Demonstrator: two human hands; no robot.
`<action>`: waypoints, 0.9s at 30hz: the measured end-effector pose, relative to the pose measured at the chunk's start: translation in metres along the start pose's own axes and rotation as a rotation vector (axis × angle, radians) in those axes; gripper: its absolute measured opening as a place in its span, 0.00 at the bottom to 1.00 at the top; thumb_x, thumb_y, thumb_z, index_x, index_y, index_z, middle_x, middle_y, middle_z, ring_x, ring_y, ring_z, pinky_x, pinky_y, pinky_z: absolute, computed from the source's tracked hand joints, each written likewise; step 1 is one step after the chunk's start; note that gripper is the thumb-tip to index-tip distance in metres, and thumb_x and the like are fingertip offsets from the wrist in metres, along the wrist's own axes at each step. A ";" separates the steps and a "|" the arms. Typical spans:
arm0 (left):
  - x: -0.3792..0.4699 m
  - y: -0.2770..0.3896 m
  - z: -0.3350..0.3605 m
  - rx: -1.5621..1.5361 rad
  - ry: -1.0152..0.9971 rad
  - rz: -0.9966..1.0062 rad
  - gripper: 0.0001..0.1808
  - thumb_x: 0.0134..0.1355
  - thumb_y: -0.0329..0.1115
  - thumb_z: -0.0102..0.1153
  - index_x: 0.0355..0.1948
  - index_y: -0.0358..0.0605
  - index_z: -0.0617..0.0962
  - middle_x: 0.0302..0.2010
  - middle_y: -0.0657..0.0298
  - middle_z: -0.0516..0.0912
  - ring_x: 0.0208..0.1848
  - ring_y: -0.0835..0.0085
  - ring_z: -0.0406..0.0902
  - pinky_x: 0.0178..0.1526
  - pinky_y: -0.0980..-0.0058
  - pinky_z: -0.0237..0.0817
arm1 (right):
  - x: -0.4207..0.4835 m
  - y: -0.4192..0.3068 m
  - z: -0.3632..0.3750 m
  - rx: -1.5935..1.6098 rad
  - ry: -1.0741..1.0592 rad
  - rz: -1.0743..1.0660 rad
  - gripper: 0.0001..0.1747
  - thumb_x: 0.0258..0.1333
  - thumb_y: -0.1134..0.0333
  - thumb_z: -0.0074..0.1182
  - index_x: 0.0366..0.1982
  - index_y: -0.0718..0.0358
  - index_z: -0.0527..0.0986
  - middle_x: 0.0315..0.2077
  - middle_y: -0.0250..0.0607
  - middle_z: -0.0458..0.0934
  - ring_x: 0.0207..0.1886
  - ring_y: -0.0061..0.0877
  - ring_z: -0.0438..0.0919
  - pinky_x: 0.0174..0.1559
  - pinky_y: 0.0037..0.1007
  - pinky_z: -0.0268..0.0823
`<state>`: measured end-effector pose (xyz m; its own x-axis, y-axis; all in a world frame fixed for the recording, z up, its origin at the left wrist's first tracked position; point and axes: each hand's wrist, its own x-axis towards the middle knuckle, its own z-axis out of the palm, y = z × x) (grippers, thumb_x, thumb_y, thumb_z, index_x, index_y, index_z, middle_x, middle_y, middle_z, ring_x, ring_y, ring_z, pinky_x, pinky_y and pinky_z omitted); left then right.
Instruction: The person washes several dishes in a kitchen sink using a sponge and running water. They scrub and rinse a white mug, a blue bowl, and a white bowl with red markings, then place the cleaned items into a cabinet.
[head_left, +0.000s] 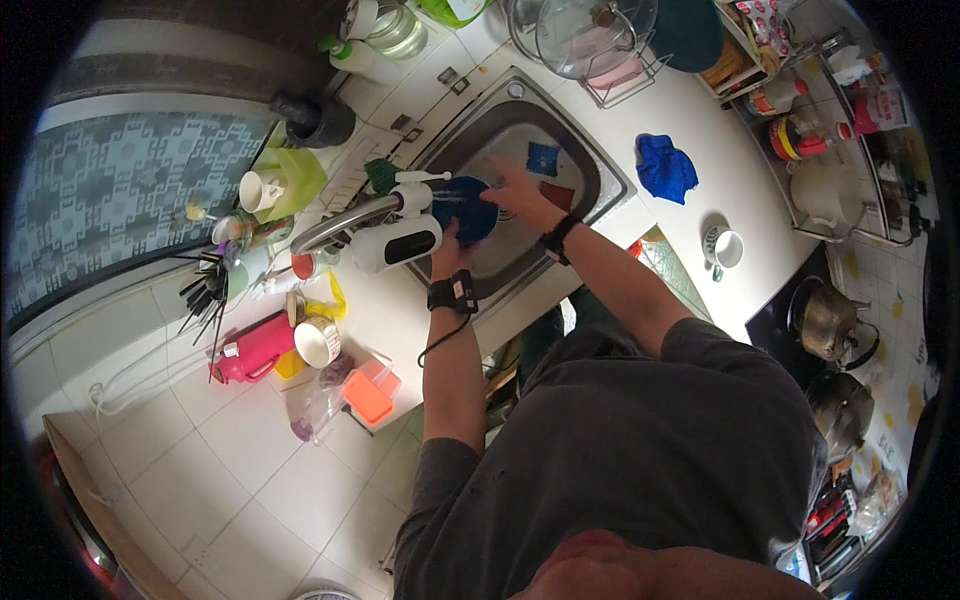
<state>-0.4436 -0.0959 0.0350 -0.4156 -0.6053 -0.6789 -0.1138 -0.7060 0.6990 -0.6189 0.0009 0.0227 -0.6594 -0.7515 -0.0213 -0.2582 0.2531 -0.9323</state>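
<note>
Over the stainless steel sink (592, 127), my left hand (448, 251) grips the near edge of a round dark blue dish (476, 214). Water runs onto the dish from the white faucet head (412, 200). My right hand (521, 193) is at the dish's right edge with its fingers spread; whether the thumb touches the rim is hard to tell. A blue scrubbing pad (542, 159) and a reddish-brown pad (557, 196) lie on the sink bottom, beyond and beside my right hand.
A blue cloth (666, 169) and a white mug (726, 247) are on the right counter. Behind the sink is a wire rack (630, 86) with glass lids. Left stand a pink jug (259, 346), a paper cup (317, 343) and an orange-lidded container (369, 397). A kettle (829, 319) sits at far right.
</note>
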 end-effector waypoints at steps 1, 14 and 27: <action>0.006 0.001 0.009 0.021 -0.042 -0.004 0.22 0.74 0.42 0.56 0.64 0.50 0.71 0.48 0.57 0.85 0.41 0.57 0.86 0.33 0.58 0.78 | 0.016 0.019 0.006 0.129 -0.201 0.145 0.30 0.56 0.63 0.61 0.62 0.58 0.75 0.52 0.53 0.82 0.56 0.49 0.79 0.59 0.43 0.71; 0.026 -0.018 -0.028 1.624 -0.024 0.635 0.28 0.59 0.50 0.66 0.58 0.52 0.79 0.59 0.52 0.81 0.58 0.50 0.78 0.55 0.54 0.74 | -0.002 -0.004 0.039 0.114 -0.119 0.211 0.29 0.60 0.68 0.49 0.64 0.65 0.70 0.50 0.57 0.82 0.56 0.52 0.79 0.57 0.50 0.73; -0.023 0.091 -0.085 -0.245 -0.142 0.331 0.25 0.72 0.47 0.55 0.65 0.47 0.74 0.61 0.53 0.80 0.64 0.52 0.76 0.70 0.46 0.65 | 0.030 0.014 0.005 0.307 -0.494 0.571 0.28 0.57 0.73 0.51 0.61 0.67 0.71 0.51 0.55 0.78 0.46 0.52 0.83 0.34 0.46 0.83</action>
<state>-0.3677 -0.1774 0.0954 -0.5153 -0.7692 -0.3777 0.2569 -0.5592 0.7882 -0.6387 -0.0206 0.0073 -0.2247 -0.7571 -0.6134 0.2761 0.5542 -0.7852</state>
